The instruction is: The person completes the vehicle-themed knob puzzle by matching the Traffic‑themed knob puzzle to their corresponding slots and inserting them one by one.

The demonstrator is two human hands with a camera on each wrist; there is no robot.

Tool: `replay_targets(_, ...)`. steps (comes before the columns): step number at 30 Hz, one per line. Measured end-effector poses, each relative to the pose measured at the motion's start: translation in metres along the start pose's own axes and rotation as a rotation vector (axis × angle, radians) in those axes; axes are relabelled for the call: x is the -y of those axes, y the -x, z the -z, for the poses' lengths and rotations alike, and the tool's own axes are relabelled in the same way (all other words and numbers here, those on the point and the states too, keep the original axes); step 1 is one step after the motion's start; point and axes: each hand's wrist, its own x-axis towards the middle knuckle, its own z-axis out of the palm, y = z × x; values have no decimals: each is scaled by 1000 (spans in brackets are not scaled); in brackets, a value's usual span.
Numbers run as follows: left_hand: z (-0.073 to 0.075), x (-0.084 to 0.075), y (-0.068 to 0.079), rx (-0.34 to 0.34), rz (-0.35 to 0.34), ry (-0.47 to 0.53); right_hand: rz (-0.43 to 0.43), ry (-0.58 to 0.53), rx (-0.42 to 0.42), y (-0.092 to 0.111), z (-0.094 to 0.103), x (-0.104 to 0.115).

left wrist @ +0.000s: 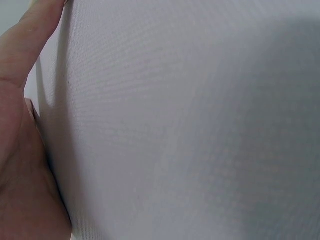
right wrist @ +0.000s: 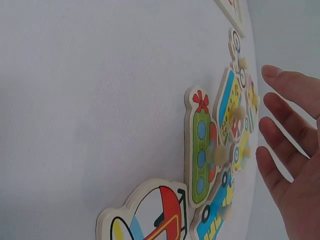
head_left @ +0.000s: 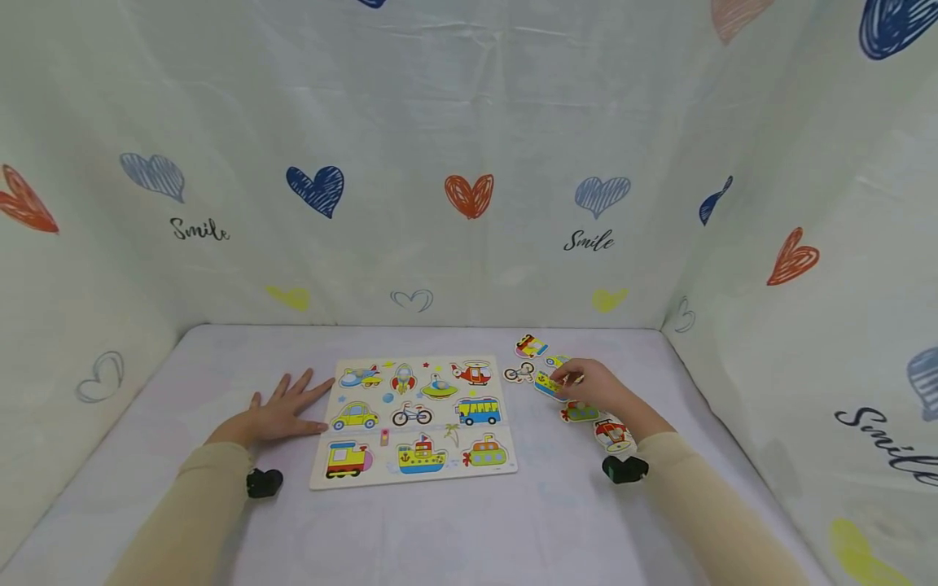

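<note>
My left hand (head_left: 282,413) lies palm down on the table with fingers spread, thumb and a fingertip at the left edge of a wooden puzzle board (head_left: 384,465) printed with vehicles. Over a group of knobbed puzzle pieces right of the board hovers my right hand (head_left: 599,386), its fingers loosely bent and nothing between them in the right wrist view. Nearest its fingertips is the ship piece (right wrist: 228,102). Around it lie the submarine piece (right wrist: 197,160), bus piece (right wrist: 216,206), helicopter piece (right wrist: 150,215), bicycle piece (head_left: 519,373), train piece (head_left: 531,347) and car piece (head_left: 555,360).
A white cloth covers the table (head_left: 410,537). White curtains (head_left: 396,252) with printed hearts stand behind it and at both sides. Dark wrist cameras sit by the left cuff (head_left: 265,483) and the right cuff (head_left: 625,469).
</note>
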Motion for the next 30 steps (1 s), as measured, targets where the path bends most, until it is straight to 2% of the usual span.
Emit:
replay_targets(7,0,0,-1,-4,0,-2,-46,8,-7,10,10,-9)
replay_targets(15,-1,-1,0,-3,12,-7,-46,16,-6,22,18,-29)
replay_targets(19,-1,-3,1,-1,20,-6,-73,27,-18,29,19,-34)
replay_targets(25,-1,-4,1,-4,20,-10,-130,27,2,40,22,-43)
replay_targets(30,0,-5,1,-6,17,-12,-141,17,42,47,28,-49)
